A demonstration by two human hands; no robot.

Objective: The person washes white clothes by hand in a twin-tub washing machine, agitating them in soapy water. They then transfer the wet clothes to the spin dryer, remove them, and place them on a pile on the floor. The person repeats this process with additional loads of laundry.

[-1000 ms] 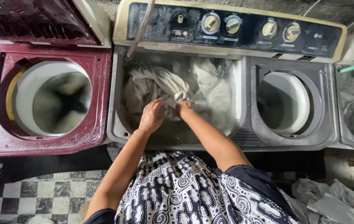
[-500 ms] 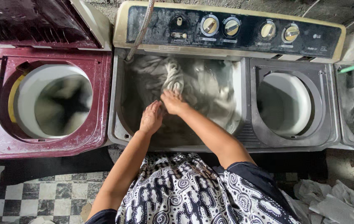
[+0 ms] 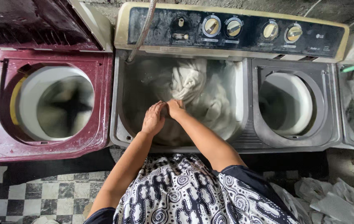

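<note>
The left hand (image 3: 153,119) lies flat and open beside the right hand (image 3: 175,108), which now grips the wet white laundry (image 3: 189,81); that twisted bundle has risen toward the wash tub's (image 3: 121,124) back wall.

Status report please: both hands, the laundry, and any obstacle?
Left hand and right hand side by side, pressing on white laundry in grey wash tub. Grip unclear. Hose hangs at tub corner, apart from hands.

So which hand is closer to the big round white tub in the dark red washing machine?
The left hand. It sits in the grey washer's tub, on the side toward the round white tub of the dark red machine. The right hand is just past it, touching the pale wet cloth.
</note>
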